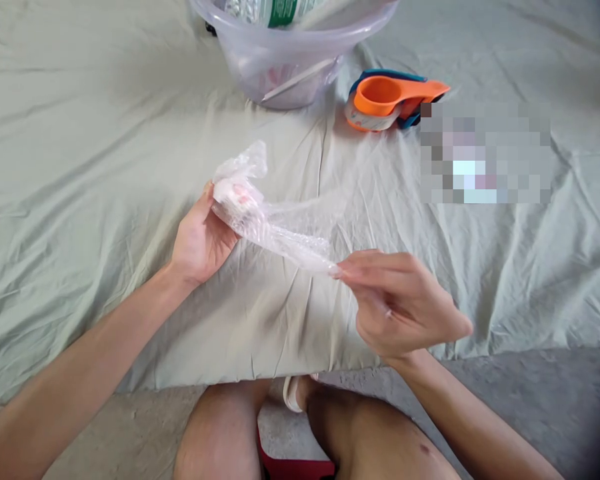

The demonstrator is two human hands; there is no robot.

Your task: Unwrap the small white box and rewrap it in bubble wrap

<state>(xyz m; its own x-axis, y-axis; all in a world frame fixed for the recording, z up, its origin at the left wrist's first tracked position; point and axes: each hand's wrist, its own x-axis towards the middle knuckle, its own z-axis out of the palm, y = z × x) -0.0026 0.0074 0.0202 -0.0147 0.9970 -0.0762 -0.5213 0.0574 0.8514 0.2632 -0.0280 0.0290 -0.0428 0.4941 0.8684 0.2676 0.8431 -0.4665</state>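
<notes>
A crumpled strip of clear bubble wrap [275,230] is stretched between both hands above a pale green sheet [80,167]. My left hand [203,240] grips its left end, where something small and pale is wrapped inside. My right hand [400,300] pinches the right end of the wrap between thumb and fingertips. Both hands hover a little above the sheet, near its front edge.
A clear plastic tub [290,53] with a bottle in it stands at the back centre. An orange and blue tape dispenser [390,100] lies to its right. A blurred-out patch [485,157] sits further right. My bare knees [330,433] and grey floor are below the sheet's edge.
</notes>
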